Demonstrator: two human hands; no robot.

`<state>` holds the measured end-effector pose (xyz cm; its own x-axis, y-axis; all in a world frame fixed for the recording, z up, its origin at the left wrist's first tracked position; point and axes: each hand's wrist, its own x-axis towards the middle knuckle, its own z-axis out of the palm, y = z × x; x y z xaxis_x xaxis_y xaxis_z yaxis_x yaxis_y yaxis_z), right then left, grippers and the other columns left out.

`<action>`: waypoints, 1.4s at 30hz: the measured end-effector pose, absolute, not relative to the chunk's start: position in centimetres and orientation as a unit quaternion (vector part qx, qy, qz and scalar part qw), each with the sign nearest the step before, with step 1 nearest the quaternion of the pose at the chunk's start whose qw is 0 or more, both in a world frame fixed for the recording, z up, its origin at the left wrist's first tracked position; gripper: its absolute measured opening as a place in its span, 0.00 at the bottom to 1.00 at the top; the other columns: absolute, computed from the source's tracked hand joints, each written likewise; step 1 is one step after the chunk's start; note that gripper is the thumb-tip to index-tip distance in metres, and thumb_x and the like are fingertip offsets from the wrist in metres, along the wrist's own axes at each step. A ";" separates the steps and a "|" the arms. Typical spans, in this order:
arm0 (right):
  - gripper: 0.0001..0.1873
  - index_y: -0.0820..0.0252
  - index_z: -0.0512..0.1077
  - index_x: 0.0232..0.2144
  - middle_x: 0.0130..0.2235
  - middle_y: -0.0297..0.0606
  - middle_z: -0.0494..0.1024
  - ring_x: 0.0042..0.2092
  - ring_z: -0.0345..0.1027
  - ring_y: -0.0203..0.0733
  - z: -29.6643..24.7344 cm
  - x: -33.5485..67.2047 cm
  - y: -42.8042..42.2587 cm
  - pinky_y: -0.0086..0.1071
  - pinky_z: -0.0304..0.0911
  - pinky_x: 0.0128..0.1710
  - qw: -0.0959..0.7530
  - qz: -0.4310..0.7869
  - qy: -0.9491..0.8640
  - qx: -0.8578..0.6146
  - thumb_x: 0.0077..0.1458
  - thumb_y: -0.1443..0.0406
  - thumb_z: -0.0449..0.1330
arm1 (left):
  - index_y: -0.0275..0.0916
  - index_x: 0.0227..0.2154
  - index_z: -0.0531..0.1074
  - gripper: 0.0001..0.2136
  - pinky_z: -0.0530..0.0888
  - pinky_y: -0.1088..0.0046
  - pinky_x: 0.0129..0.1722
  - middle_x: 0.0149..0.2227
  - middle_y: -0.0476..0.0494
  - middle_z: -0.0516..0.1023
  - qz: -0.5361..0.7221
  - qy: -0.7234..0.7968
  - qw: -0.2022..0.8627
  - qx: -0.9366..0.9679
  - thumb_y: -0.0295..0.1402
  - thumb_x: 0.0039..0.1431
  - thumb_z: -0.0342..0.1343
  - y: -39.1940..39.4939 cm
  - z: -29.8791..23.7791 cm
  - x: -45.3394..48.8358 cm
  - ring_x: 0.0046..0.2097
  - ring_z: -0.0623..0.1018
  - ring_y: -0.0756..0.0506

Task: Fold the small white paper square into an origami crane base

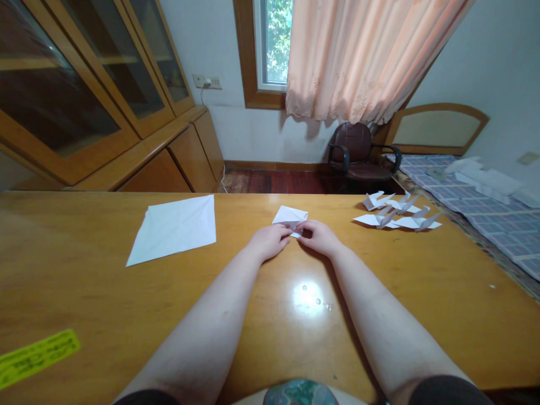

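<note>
A small piece of folded white paper (290, 214) lies on the table in front of me, creased into a pointed shape with a raised flap. My left hand (273, 241) grips its near left edge, the fingers bent over the paper. On the near right edge, my right hand (319, 237) pinches the paper between thumb and fingers. The fingertips of both hands are close together and partly cover the near corner. To the right stand several folded white paper cranes (383, 219). Flat on the left lies a larger white sheet of paper (177, 230) with crease lines.
The wooden table (126, 315) carries a yellow label (37, 357) at its near left. Beyond it are a glass-fronted cabinet (126, 149), a brown armchair (354, 149) and a pink curtain (358, 62). A bed (476, 191) stands to the right.
</note>
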<state>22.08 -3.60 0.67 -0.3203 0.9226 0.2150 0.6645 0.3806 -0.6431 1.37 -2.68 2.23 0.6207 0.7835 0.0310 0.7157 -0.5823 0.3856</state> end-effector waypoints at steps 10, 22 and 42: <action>0.14 0.58 0.76 0.35 0.38 0.38 0.79 0.41 0.71 0.42 0.4 22.2 -3.3 0.35 0.64 0.46 0.277 0.207 -0.774 -0.530 0.44 0.75 0.58 | 0.50 0.55 0.71 0.18 0.71 0.61 0.54 0.60 0.46 0.69 0.072 0.428 0.155 0.887 0.39 0.63 0.49 -2.7 2.1 1.5 0.56 0.74 0.38; 0.11 0.59 0.77 0.40 0.41 0.41 0.80 0.43 0.72 0.43 -0.3 21.9 -2.9 0.36 0.65 0.46 0.292 0.250 -0.704 -0.597 0.53 0.70 0.62 | 0.50 0.54 0.72 0.18 0.70 0.62 0.56 0.61 0.47 0.69 0.065 0.430 0.153 0.887 0.38 0.64 0.47 -2.5 1.9 1.5 0.57 0.73 0.40; 0.15 0.57 0.79 0.39 0.43 0.39 0.81 0.46 0.73 0.43 -0.4 22.2 -2.5 0.38 0.65 0.51 0.284 0.269 -0.732 -0.558 0.56 0.74 0.55 | 0.51 0.54 0.72 0.18 0.70 0.64 0.55 0.60 0.48 0.69 0.065 0.431 0.153 0.887 0.37 0.65 0.46 -2.5 2.0 1.4 0.57 0.73 0.41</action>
<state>22.20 -2.52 -0.36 -0.2151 0.9697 0.1162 0.6643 0.2325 -0.7104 1.44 -2.51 2.01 0.6199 0.7845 -0.0167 0.7445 -0.5813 0.3283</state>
